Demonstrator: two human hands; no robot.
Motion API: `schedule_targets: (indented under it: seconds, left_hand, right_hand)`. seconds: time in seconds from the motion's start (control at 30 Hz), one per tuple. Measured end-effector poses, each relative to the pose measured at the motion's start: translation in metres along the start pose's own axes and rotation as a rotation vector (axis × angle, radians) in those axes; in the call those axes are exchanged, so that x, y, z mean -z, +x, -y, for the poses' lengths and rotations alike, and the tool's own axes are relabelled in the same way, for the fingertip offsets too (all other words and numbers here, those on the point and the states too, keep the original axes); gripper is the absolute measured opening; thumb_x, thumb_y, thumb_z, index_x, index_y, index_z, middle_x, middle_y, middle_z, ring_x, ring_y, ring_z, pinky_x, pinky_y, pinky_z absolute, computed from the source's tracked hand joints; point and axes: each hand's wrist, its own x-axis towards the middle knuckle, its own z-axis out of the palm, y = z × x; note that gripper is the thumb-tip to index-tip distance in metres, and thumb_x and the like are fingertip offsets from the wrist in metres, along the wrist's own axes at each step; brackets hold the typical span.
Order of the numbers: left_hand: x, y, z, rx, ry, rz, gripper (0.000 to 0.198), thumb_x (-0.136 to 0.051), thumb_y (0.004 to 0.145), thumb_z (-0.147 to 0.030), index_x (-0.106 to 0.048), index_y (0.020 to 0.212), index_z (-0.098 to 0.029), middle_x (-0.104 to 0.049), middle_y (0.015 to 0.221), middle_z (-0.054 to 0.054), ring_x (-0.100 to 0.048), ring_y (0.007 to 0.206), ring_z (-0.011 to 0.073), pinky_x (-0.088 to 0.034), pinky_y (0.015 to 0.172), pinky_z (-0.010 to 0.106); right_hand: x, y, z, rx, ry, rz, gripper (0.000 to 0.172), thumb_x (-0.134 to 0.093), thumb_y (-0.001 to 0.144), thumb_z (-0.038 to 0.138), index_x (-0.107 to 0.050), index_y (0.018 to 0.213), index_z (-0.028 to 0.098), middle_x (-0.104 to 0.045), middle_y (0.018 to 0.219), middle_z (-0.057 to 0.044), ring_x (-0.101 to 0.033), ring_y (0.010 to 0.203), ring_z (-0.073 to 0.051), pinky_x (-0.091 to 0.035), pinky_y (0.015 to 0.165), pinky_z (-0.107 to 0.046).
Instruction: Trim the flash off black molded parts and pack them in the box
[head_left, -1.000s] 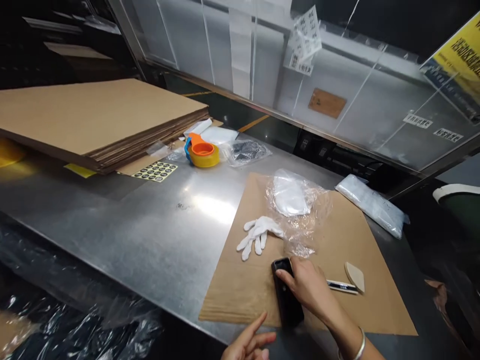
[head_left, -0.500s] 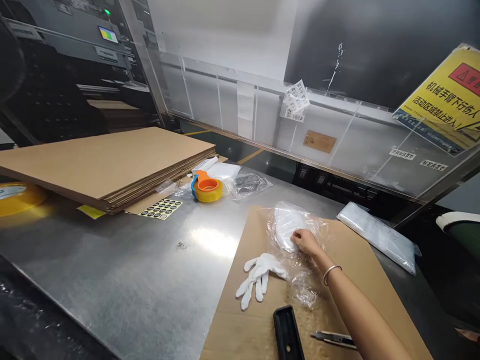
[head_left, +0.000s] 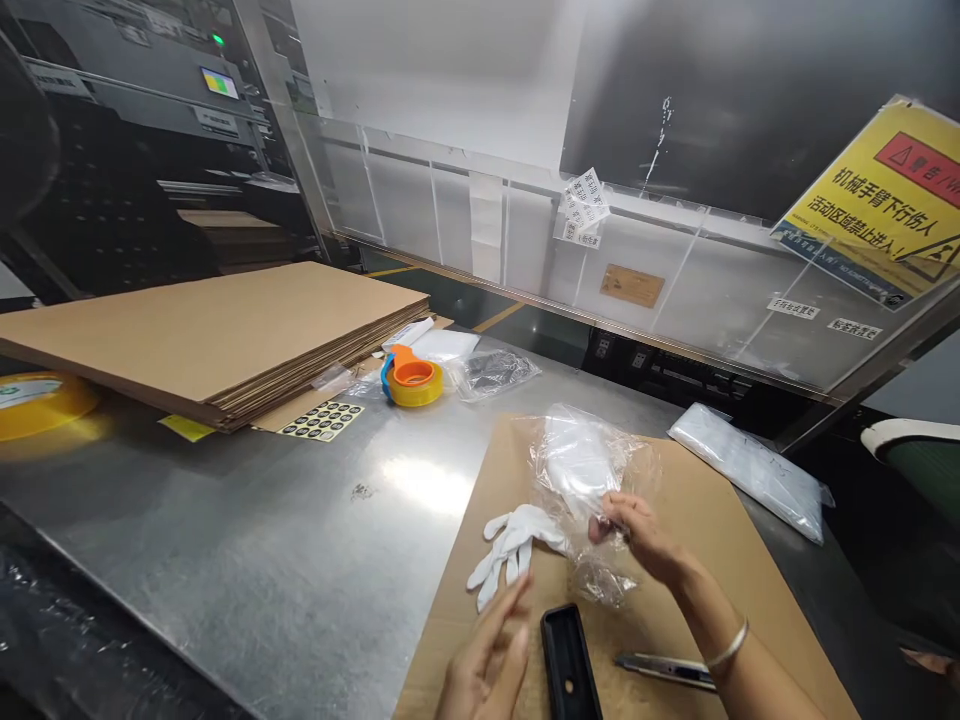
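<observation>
My right hand (head_left: 641, 530) is closed at the near end of a clear plastic bag (head_left: 547, 480) with white cloth (head_left: 577, 455) inside. Whether the fingers pinch the plastic or the cloth, I cannot make out. From the bottom edge rises my left hand (head_left: 487, 650), holding nothing, its fingers stretched and slightly blurred. Just beyond it a white glove (head_left: 517, 540) lies flat beside the bag. A black oblong tray-like piece (head_left: 570, 660) rests between my hands. To its right is a utility knife (head_left: 664, 668), partly behind my right wrist.
Beneath these lies a cardboard sheet (head_left: 450, 640) on the metal table (head_left: 300, 560). Stacked cardboard (head_left: 225, 340) stands at left, near a tape dispenser (head_left: 412, 378) and a sticker sheet (head_left: 324, 420). A packed plastic bundle (head_left: 750, 470) is at right. A clear partition (head_left: 540, 240) bounds the back.
My right hand has drawn back toward me from the top of the white cloth to the bag's near end. My left hand has come into view from below.
</observation>
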Motion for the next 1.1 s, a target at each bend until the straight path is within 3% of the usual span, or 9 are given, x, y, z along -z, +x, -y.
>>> schedule_targets:
  seconds: [0.1, 0.2, 0.27, 0.4, 0.57, 0.7, 0.73, 0.9, 1.1]
  left_hand:
    - [-0.009, 0.017, -0.022, -0.242, 0.154, 0.124, 0.062, -0.055, 0.079, -0.045, -0.041, 0.133, -0.019, -0.045, 0.136, 0.012, -0.039, 0.125, 0.0254, -0.029, 0.104, 0.04]
    - [-0.014, 0.021, -0.033, -0.21, 0.237, 0.262, 0.033, -0.055, 0.08, -0.043, -0.063, 0.097, -0.016, -0.066, 0.089, 0.008, -0.059, 0.089, 0.0211, -0.044, 0.083, 0.033]
    - [-0.015, 0.015, -0.032, -0.143, 0.251, 0.293, 0.031, -0.049, 0.084, -0.042, -0.061, 0.07, -0.016, -0.059, 0.063, 0.002, -0.055, 0.061, 0.0139, -0.044, 0.061, 0.024]
    - [-0.007, 0.002, -0.031, -0.162, 0.323, 0.189, 0.035, -0.048, 0.086, -0.041, -0.055, 0.062, -0.016, -0.049, 0.055, -0.002, -0.044, 0.052, 0.0096, -0.034, 0.05, 0.021]
    - [0.007, -0.005, -0.036, -0.251, 0.485, 0.165, 0.029, -0.047, 0.087, -0.035, -0.057, 0.066, -0.017, -0.053, 0.058, -0.001, -0.049, 0.055, 0.0115, -0.037, 0.055, 0.023]
    - [0.009, -0.014, -0.035, -0.487, 0.562, -0.241, 0.015, -0.057, 0.08, -0.032, -0.062, 0.083, -0.018, -0.059, 0.082, 0.005, -0.052, 0.083, 0.0196, -0.04, 0.078, 0.031]
    - [0.008, -0.017, -0.034, -0.474, 0.536, -0.248, 0.015, -0.057, 0.08, -0.032, -0.061, 0.079, -0.018, -0.057, 0.079, 0.005, -0.052, 0.08, 0.0191, -0.04, 0.076, 0.031]
    - [-0.002, -0.026, -0.038, -0.043, 0.13, 0.285, 0.024, -0.057, 0.079, -0.039, -0.053, 0.071, -0.017, -0.051, 0.064, -0.001, -0.049, 0.06, 0.0122, -0.041, 0.056, 0.023]
    - [0.0, -0.028, -0.031, -0.094, 0.16, -0.119, 0.032, -0.055, 0.08, -0.04, -0.044, 0.059, -0.018, -0.045, 0.055, -0.004, -0.045, 0.054, 0.0102, -0.04, 0.053, 0.022]
  right_hand:
    - [-0.039, -0.04, 0.007, -0.022, 0.181, 0.14, 0.031, -0.041, 0.08, 0.043, -0.044, 0.062, 0.019, -0.057, 0.055, -0.001, -0.054, 0.051, -0.013, -0.044, 0.056, -0.029]
    - [-0.064, -0.065, 0.007, -0.042, 0.288, 0.182, 0.032, -0.042, 0.079, 0.047, -0.042, 0.061, 0.02, -0.051, 0.049, 0.001, -0.048, 0.044, -0.011, -0.039, 0.049, -0.025]
    - [-0.069, -0.075, 0.005, -0.036, 0.317, 0.16, 0.039, -0.037, 0.084, 0.052, -0.045, 0.064, 0.019, -0.048, 0.049, 0.002, -0.046, 0.045, -0.01, -0.038, 0.05, -0.025]
    - [-0.064, -0.088, 0.002, 0.017, 0.249, 0.145, 0.048, -0.045, 0.081, 0.062, -0.056, 0.082, 0.015, -0.054, 0.06, 0.0, -0.05, 0.056, -0.012, -0.039, 0.057, -0.026]
    - [-0.061, -0.097, 0.0, 0.039, 0.062, 0.149, 0.035, -0.055, 0.082, 0.045, -0.057, 0.069, 0.014, -0.053, 0.06, 0.0, -0.047, 0.057, -0.01, -0.036, 0.055, -0.023]
    - [-0.069, -0.096, 0.006, 0.098, -0.09, 0.055, 0.034, -0.057, 0.08, 0.043, -0.049, 0.062, 0.016, -0.047, 0.056, 0.003, -0.04, 0.052, -0.008, -0.031, 0.049, -0.021]
    - [-0.072, -0.095, 0.009, 0.127, -0.138, 0.029, 0.033, -0.058, 0.079, 0.041, -0.047, 0.061, 0.017, -0.046, 0.056, 0.003, -0.039, 0.052, -0.008, -0.03, 0.049, -0.021]
    - [-0.085, -0.092, 0.033, 0.323, -0.384, 0.062, 0.024, -0.06, 0.076, 0.028, -0.045, 0.059, 0.018, -0.045, 0.059, 0.003, -0.037, 0.058, -0.01, -0.028, 0.057, -0.024]
    - [-0.08, -0.088, 0.041, 0.406, -0.519, 0.002, 0.027, -0.056, 0.082, 0.032, -0.043, 0.062, 0.019, -0.045, 0.06, 0.004, -0.039, 0.056, -0.009, -0.03, 0.053, -0.021]
